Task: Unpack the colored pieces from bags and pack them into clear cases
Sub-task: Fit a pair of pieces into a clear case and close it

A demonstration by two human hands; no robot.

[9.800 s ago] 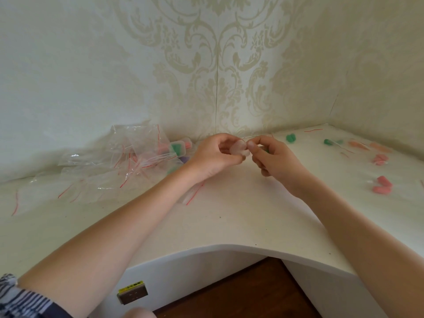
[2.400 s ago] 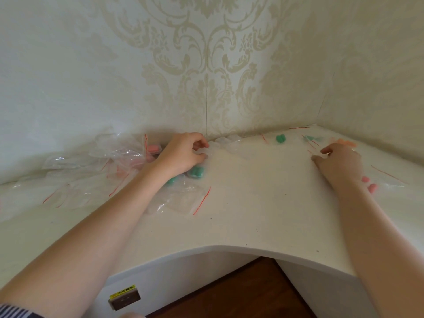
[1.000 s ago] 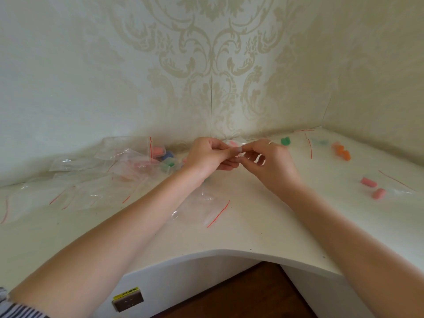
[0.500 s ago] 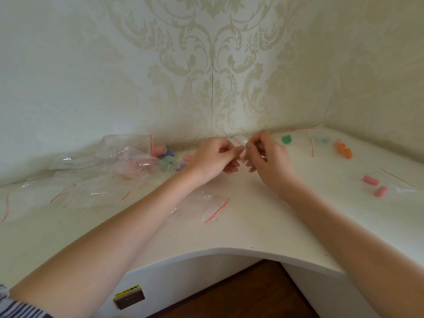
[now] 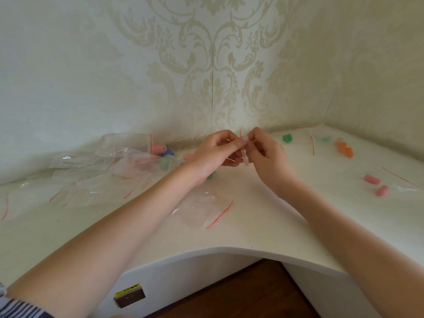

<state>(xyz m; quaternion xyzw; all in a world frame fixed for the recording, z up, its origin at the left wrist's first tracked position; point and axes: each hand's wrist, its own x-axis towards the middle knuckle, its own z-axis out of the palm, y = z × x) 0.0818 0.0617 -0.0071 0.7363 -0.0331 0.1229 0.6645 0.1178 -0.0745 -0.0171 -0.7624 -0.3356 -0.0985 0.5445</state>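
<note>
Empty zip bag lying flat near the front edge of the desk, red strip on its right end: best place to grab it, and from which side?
Judging by its pose, pinch the empty zip bag at the red-strip end, coming from above and the right. It lies flat on the desk, so there is no raised edge; the strip end looks thicker and faces open surface, away from the left forearm.

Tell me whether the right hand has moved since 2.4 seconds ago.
Yes. The right hand left the orange pieces and came leftward to meet the left hand.
</note>
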